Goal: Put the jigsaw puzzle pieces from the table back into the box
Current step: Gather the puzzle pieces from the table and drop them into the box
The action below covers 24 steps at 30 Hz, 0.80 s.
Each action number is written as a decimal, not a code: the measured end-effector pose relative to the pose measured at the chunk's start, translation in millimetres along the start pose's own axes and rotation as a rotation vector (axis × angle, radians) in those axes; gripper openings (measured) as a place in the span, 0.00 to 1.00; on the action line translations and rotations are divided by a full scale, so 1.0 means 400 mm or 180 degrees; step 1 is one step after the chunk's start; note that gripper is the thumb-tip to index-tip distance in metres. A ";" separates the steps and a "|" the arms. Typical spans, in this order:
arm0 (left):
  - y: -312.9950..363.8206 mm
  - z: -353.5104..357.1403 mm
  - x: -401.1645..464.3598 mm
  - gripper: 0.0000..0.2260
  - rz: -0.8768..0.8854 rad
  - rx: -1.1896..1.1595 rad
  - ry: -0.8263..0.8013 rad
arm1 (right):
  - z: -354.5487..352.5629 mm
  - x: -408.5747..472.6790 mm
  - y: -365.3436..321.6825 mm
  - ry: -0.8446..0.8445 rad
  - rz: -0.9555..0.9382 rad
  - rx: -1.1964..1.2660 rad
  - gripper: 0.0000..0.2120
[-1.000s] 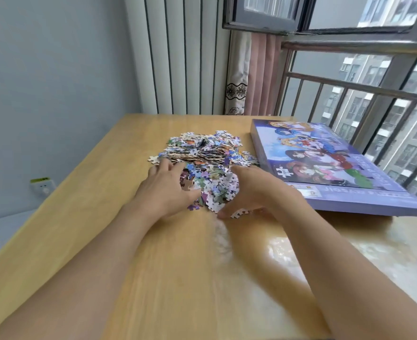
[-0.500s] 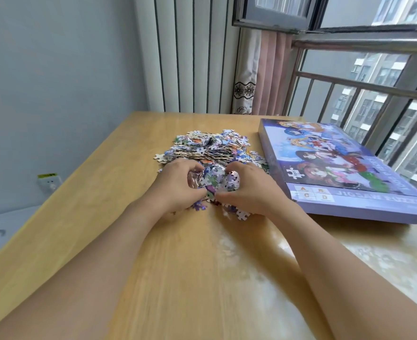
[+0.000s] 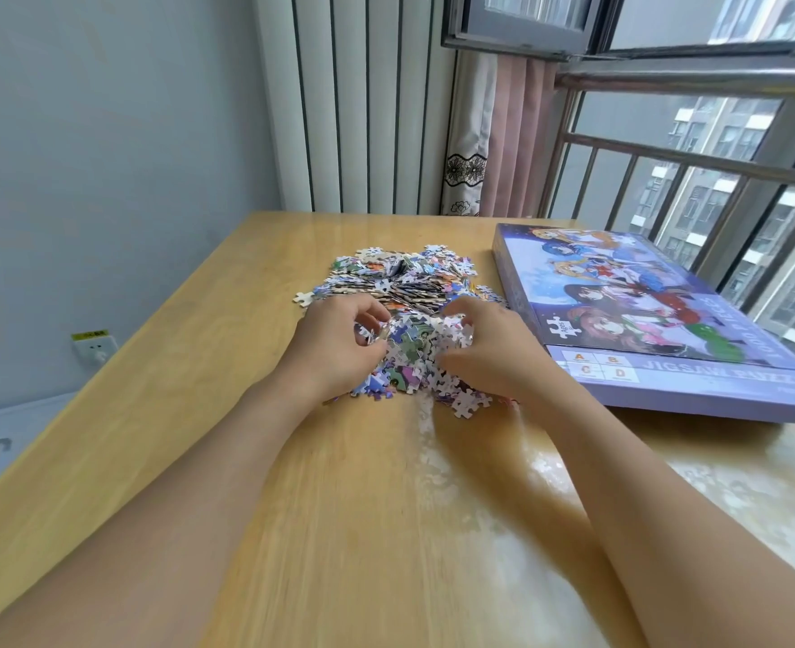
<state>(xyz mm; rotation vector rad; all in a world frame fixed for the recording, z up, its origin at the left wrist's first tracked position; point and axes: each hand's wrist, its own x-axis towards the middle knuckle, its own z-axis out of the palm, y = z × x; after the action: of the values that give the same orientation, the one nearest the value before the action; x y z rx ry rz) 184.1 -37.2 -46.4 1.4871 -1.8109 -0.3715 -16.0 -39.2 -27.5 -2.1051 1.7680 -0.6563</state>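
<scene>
The jigsaw puzzle pieces [image 3: 405,292] lie in a loose heap on the wooden surface [image 3: 227,320], just left of the box [image 3: 657,320], which sits closed with its printed lid up. We have both hands on the near edge of the heap: our left hand [image 3: 335,343] and right hand [image 3: 484,353] face each other with fingers curled round a mound of pieces squeezed between them. A few strays, such as the single piece [image 3: 303,297] at the heap's left edge, lie apart from the rest.

We judge the pieces light, thin and stiff, but loose: nothing binds them, so a handful will shed from below unless we cup it from both sides and underneath. Best to take modest scoops and keep the palms pressed together. The lid looks shut, so we reckon it must come off before anything goes in. Behind stand a radiator [image 3: 363,100], curtain [image 3: 494,133] and window railing [image 3: 695,161].
</scene>
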 end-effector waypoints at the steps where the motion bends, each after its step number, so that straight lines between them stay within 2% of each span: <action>1: 0.001 0.001 0.000 0.09 -0.0003 -0.0004 -0.0017 | -0.001 0.000 0.003 -0.0148 0.0088 0.0045 0.34; 3: 0.004 0.002 0.002 0.11 -0.0022 -0.0004 -0.0079 | 0.001 0.005 0.005 -0.0318 0.0212 0.0056 0.44; 4: 0.004 0.002 0.002 0.13 -0.0045 0.0006 -0.0125 | 0.002 0.006 0.004 -0.0334 0.0231 0.0069 0.45; 6: 0.003 0.003 0.003 0.17 -0.0087 0.0034 -0.0204 | 0.004 0.008 0.002 -0.0299 0.0190 0.0119 0.40; 10: -0.004 0.006 0.006 0.19 -0.0125 0.0040 -0.0254 | 0.005 0.009 0.004 -0.0122 0.0152 0.0351 0.23; 13: -0.005 0.008 0.007 0.19 -0.0126 0.0038 -0.0239 | 0.007 0.011 0.003 0.0000 0.0094 0.0586 0.16; 20: -0.003 0.007 0.003 0.19 -0.0064 -0.0058 -0.0080 | 0.009 0.016 0.007 0.0327 0.0135 0.1182 0.12; 24: 0.001 0.006 0.001 0.17 0.0056 -0.0167 0.0308 | -0.007 0.018 0.011 0.0486 0.0170 0.1775 0.13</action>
<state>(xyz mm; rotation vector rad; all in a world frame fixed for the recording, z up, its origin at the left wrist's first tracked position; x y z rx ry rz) 181.9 -37.9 -47.6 1.4278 -1.7244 -0.3302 -20.4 -47.0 -26.2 -1.6572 1.4776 -1.1630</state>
